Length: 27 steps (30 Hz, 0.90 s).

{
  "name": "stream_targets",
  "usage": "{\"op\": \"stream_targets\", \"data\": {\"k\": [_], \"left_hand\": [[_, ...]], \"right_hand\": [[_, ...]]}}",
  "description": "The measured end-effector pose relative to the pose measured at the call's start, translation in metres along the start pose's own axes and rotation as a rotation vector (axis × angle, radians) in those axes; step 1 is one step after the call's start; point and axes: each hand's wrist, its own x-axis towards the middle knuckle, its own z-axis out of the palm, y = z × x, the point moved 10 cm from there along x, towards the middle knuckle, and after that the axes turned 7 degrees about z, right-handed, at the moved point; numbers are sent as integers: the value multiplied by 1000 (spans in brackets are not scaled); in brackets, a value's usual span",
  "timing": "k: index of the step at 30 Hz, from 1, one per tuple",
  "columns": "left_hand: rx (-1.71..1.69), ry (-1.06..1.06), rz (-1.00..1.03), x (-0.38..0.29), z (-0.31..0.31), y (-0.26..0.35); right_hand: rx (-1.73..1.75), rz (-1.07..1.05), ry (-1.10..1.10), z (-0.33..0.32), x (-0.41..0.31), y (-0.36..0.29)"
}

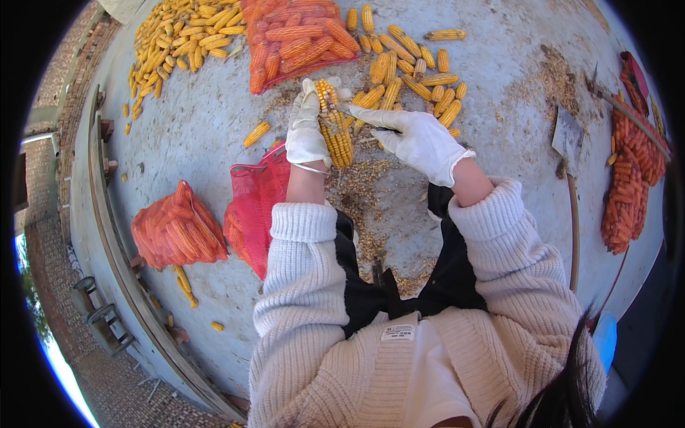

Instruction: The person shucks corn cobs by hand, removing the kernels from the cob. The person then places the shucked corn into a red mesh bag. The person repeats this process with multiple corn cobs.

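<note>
In the head view, my gloved left hand [307, 125] grips an ear of corn [336, 139] that is held roughly upright above the floor. Some kernels are gone from its upper part, where paler patches show. My gloved right hand [415, 142] is closed around a slim tool with a metal tip [343, 111]; the fingers hide most of it, so its exact kind is unclear. That tip meets the ear's right side. Loose kernels [369, 184] cover the concrete between my legs. Just beyond my hands lie several loose ears [417, 80].
A filled orange mesh sack [299, 45] stands ahead, beside a large corn pile [187, 35]. To the left are a red mesh bag [257, 192] and another filled sack [179, 227]. On the right lie a shovel [568, 136] and more sacks [623, 198]. A raised edge [107, 214] borders the left.
</note>
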Motion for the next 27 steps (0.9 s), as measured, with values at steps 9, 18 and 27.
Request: {"op": "stream_targets", "data": {"k": [9, 18, 27], "left_hand": [[-122, -46, -129, -7, 15, -20], [-255, 32, -159, -5, 9, -28], [-342, 150, -65, -10, 10, -23]], "right_hand": [[108, -161, 85, 4, 8, 7], [83, -277, 324, 2, 0, -10], [350, -272, 389, 8, 8, -2]]}}
